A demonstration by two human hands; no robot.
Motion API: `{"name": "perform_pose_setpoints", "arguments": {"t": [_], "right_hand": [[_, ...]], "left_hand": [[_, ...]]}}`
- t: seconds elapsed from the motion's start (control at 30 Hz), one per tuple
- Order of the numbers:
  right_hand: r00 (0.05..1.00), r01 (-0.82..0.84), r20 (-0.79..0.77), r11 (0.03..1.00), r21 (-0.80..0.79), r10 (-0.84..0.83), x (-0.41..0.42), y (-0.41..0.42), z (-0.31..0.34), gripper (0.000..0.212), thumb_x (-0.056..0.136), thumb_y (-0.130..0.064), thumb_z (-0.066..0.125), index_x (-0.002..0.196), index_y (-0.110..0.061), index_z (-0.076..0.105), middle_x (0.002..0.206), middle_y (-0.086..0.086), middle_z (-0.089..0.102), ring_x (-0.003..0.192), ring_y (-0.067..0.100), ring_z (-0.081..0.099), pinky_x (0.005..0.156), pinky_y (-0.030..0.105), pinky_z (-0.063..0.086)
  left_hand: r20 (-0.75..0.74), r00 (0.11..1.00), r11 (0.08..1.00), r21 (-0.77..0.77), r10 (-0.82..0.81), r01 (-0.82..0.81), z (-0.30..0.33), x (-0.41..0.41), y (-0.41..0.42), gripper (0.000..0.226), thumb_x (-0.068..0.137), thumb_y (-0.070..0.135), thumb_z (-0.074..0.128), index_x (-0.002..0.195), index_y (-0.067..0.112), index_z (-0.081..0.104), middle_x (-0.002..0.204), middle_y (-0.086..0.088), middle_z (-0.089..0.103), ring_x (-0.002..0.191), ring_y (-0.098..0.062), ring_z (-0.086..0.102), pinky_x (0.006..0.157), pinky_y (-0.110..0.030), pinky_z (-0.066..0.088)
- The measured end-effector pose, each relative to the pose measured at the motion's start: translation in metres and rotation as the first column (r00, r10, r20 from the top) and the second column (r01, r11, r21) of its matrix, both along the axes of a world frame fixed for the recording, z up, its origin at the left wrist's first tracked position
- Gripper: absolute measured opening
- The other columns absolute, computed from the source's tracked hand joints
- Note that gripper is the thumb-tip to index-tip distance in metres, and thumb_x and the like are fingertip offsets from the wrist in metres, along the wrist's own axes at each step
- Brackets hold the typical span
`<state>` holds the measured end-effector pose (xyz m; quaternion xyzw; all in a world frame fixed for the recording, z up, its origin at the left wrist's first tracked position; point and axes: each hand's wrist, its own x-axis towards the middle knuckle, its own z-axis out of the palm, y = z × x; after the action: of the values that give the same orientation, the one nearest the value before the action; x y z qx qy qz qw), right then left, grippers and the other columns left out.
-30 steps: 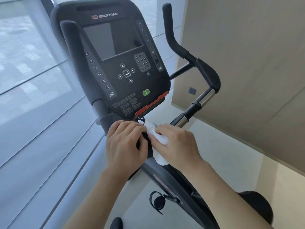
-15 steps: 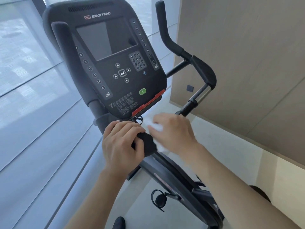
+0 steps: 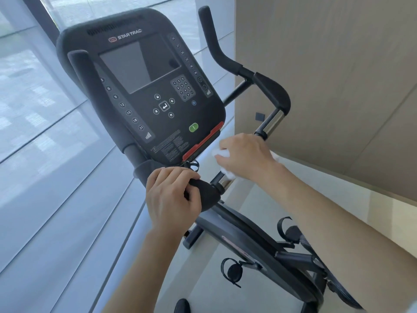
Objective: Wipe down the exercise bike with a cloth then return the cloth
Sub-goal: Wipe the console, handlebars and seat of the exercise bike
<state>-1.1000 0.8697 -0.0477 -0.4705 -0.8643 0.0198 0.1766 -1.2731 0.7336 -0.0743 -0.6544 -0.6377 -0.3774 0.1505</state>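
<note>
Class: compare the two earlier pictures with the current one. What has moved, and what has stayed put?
The right hand, gripping the white cloth, has slid away from the centre, up along the chrome handlebar towards the right grip; it no longer sits beside the left hand. The left hand still grips the black padded centre below the console. Nothing was released.

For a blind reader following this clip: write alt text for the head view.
A person's right hand grips a white cloth around the chrome handlebar of an exercise bike, while the left hand holds the black padded grip beside it. Above the hands sits the dark console, its screen blank.
</note>
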Motion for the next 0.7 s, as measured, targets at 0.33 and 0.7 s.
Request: {"name": "perform_pose_setpoints", "arguments": {"t": [0.33,0.7], "right_hand": [[1.0,-0.003,-0.02,1.0,-0.017,0.003,0.002,0.002,-0.002,0.03,0.095,-0.045,0.058,0.078,-0.021,0.059,0.07,-0.004,0.055,0.072,0.024,0.059,0.064,0.032,0.041],[0.89,-0.194,0.374,0.96,-0.204,0.259,-0.056,-0.006,0.011,0.02,0.075,-0.028,0.068,0.061,-0.02,0.055,0.054,-0.002,0.057,0.055,0.024,0.06,0.051,0.029,0.038]], "left_hand": [[-0.059,0.992,0.929,-0.359,-0.113,0.085,0.043,-0.015,0.027,0.035,0.082,0.003,0.054,0.068,0.027,0.075,0.063,0.016,0.066,0.063,-0.008,0.053,0.064,-0.024,0.04],[0.037,0.999,0.954,-0.301,0.013,-0.001,0.038,-0.013,0.023,0.028,0.077,0.01,0.048,0.063,0.02,0.07,0.051,0.003,0.055,0.056,-0.022,0.052,0.056,-0.023,0.037]]}}
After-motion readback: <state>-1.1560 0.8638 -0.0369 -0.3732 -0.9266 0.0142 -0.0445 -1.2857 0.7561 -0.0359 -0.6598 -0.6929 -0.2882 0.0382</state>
